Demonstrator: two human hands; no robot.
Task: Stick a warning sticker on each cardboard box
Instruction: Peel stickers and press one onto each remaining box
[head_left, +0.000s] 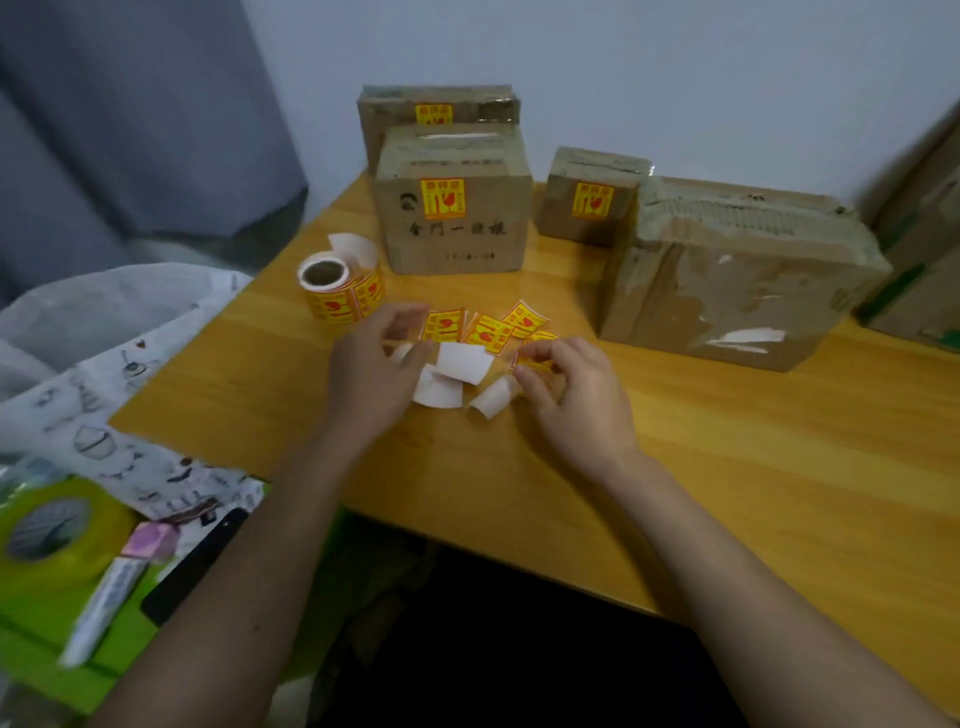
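- Yellow-and-red warning sticker (535, 353) sits pinched between the thumb and fingertips of the right hand (574, 400), just above the wooden table (727, 467) and near the strip of stickers.
- The left hand (371, 371) has its fingers curled round the left end of that sticker strip (485, 330), whose white backing pieces (457, 376) curl on the table between the two hands.
- The sticker roll (340, 286) stands just left of and beyond the left hand.
- The large cardboard box (737, 275), far right of the hands, shows no sticker on its visible faces.
- Three boxes already carry one: the middle box (454, 208), the back box (436, 111) behind it, and the small box (592, 197) to its right.
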